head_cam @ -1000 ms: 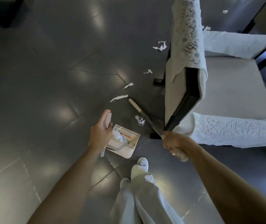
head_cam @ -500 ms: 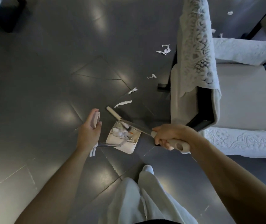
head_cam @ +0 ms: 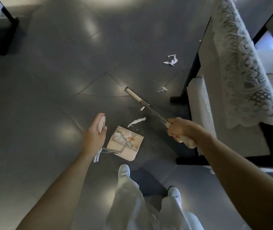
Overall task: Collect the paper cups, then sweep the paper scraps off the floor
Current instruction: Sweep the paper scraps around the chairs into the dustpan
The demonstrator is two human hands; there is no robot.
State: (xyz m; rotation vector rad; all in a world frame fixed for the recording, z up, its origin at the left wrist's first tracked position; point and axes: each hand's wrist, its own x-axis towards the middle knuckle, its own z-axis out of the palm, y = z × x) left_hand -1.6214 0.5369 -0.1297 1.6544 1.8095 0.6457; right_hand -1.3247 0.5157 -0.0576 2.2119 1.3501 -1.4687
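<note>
My left hand [head_cam: 94,135] grips the upright handle of a beige dustpan [head_cam: 127,143] that rests on the dark floor and holds several white paper scraps. My right hand [head_cam: 180,130] grips the handle of a long broom [head_cam: 142,102], whose head reaches out to the floor beyond the pan. A long white scrap [head_cam: 136,122] lies just past the pan's mouth, and a small one [head_cam: 142,108] beside the broom shaft. Farther off lie a crumpled scrap [head_cam: 162,89] and a bigger twisted one [head_cam: 171,60]. No paper cups are in view.
An armchair [head_cam: 203,113] with black legs and a white lace cover [head_cam: 242,67] stands close on the right. Dark furniture [head_cam: 1,35] sits at the far left. My feet in white shoes [head_cam: 123,170] are just behind the pan. Grey tiled floor stretches left.
The broom head has swung from inside the dustpan out to the floor beyond the scraps. The dustpan stays with my left hand; the view shifted left of the chair.
</note>
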